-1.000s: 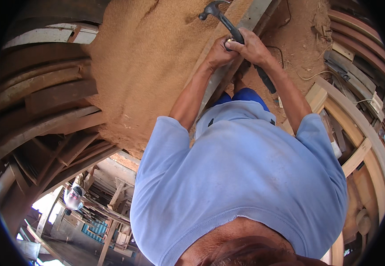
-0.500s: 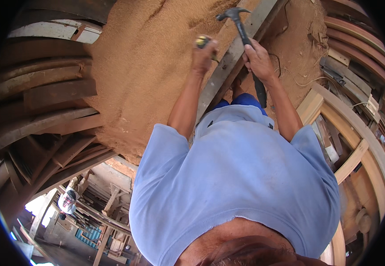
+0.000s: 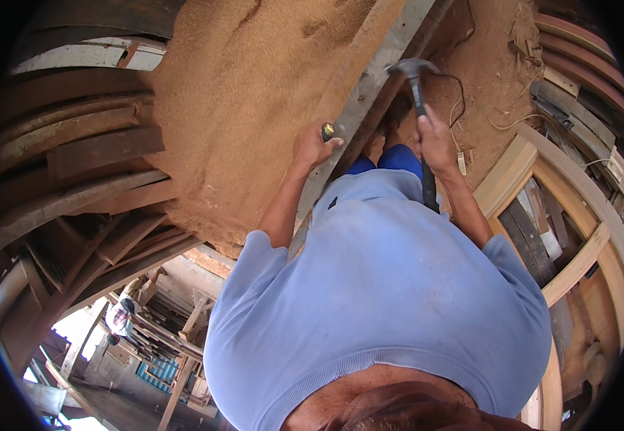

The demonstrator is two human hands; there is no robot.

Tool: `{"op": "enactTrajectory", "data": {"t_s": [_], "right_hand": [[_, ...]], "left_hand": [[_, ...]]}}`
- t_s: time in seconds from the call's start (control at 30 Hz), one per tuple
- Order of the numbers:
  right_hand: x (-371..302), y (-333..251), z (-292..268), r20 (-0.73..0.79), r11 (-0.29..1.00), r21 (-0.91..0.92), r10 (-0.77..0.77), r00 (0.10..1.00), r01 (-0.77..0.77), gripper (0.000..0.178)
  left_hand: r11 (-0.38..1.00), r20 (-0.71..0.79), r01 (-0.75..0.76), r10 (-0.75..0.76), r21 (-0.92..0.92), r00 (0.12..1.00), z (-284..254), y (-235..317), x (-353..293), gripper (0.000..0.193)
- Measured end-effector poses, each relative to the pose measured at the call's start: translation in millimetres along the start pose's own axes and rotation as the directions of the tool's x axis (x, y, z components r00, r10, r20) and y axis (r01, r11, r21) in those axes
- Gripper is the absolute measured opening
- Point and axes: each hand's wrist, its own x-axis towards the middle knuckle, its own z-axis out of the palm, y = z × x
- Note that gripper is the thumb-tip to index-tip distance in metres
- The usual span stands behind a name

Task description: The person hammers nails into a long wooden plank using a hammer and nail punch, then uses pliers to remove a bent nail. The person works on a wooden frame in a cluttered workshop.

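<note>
A claw hammer (image 3: 414, 68) with a grey metal head and a black grip is in my right hand (image 3: 438, 147), fingers wrapped round the handle. Its head points away from me and lies just right of a long greyish beam (image 3: 380, 79). My left hand (image 3: 313, 149) is closed round a short black-and-yellow tool handle (image 3: 328, 131), whose rounded end shows above the fist. Whatever lies at the handle's other end is hidden by the hand. This fist is over the beam's left side; whether it touches the wood I cannot tell.
Sawdust (image 3: 254, 79) covers the ground left of the beam. Curved planks (image 3: 103, 151) are stacked at far left. An arched wooden frame (image 3: 578, 262) stands at right, near a thin cable (image 3: 502, 128). Another person (image 3: 119, 316) is far off at lower left.
Both hands have drawn nearer my body; the left has also moved left, the right slightly right. The hammer's head has come down and to the right, off the beam.
</note>
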Motion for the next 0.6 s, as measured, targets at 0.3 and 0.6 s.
{"op": "enactTrajectory", "data": {"t_s": [0.3, 0.6], "right_hand": [[-3, -25, -13, -0.061, 0.985, 0.160, -0.059, 0.996, 0.068, 0.045], [-22, -6, 2, 0.244, 0.993, -0.113, 0.060, 0.968, -0.033, 0.041]], "left_hand": [[1.000, -0.024, 0.022, -0.023, -0.016, 0.999, -1, 1, 0, 0.040], [0.996, 0.018, 0.072, -0.071, -0.045, 0.997, 2, -2, -4, 0.042]]}}
